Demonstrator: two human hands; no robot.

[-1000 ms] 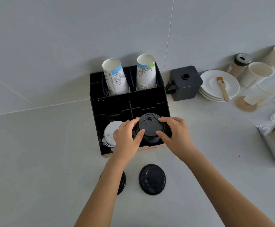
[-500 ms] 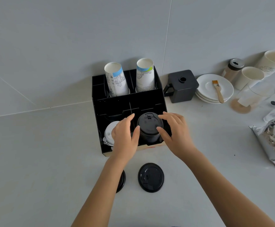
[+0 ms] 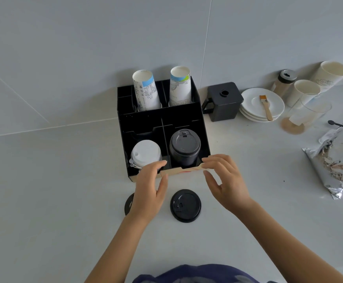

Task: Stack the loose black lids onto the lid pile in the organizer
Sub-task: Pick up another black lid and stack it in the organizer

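Note:
A pile of black lids [image 3: 184,147] stands in the front right compartment of the black organizer [image 3: 138,123]. Two loose black lids lie on the counter in front of it: one [image 3: 185,205] in plain sight, the other [image 3: 128,204] mostly hidden under my left wrist. My left hand [image 3: 149,189] and my right hand [image 3: 225,180] hover just in front of the organizer's front edge, fingers spread, holding nothing. Neither hand touches the pile.
White lids [image 3: 145,153] fill the front left compartment; two printed paper cups [image 3: 146,90] stand at the back. To the right sit a black box [image 3: 223,102], stacked white plates with a brush [image 3: 265,107], cups [image 3: 302,92], a shaker [image 3: 283,80] and a foil bag [image 3: 340,158].
Both hands have let go of the black lid pile and drawn back toward me, past the organizer's front edge. The pile now stands free in its compartment.

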